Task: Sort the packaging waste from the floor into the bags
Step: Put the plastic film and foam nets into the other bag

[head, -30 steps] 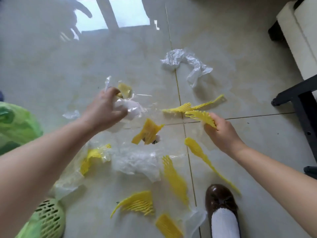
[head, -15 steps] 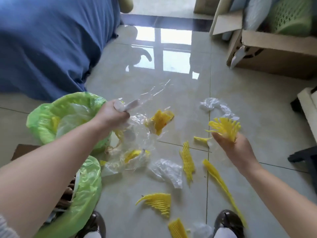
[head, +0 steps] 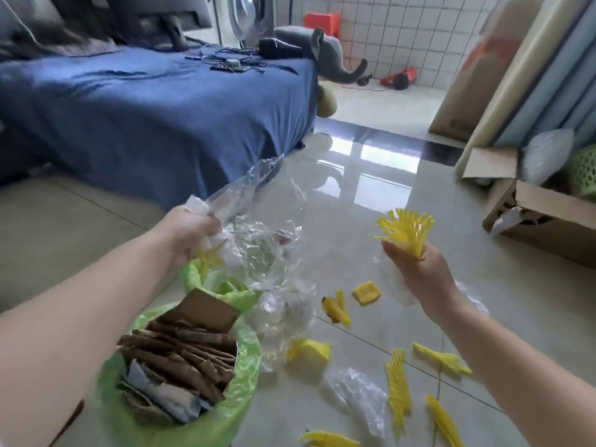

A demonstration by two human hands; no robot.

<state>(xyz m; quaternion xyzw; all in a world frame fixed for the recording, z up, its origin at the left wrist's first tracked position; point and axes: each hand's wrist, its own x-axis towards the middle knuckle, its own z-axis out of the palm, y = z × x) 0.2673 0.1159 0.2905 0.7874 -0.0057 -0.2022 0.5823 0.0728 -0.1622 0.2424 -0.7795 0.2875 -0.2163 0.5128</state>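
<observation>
My left hand [head: 190, 232] grips a bunch of clear plastic film [head: 254, 250] that trails down over a green bag [head: 206, 282] behind the nearer one. The nearer green bag [head: 245, 382] at lower left is full of brown cardboard scraps [head: 180, 353]. My right hand [head: 416, 269] holds a yellow foam net [head: 406, 230] upright, fanned out above the fingers. Several yellow foam nets [head: 398, 388] and a crumpled clear plastic piece [head: 358, 395] lie on the tiled floor between my arms.
A bed with a blue cover [head: 145, 114] stands at the left, a grey plush elephant [head: 322, 56] on its far corner. An open cardboard box [head: 541, 214] and a green basket [head: 583, 169] sit at the right. Glossy floor tiles [head: 371, 195] stretch ahead.
The view has tilted up and toward the bags. My left hand has carried the clear film over the green bags. My right hand has lifted the yellow net higher.
</observation>
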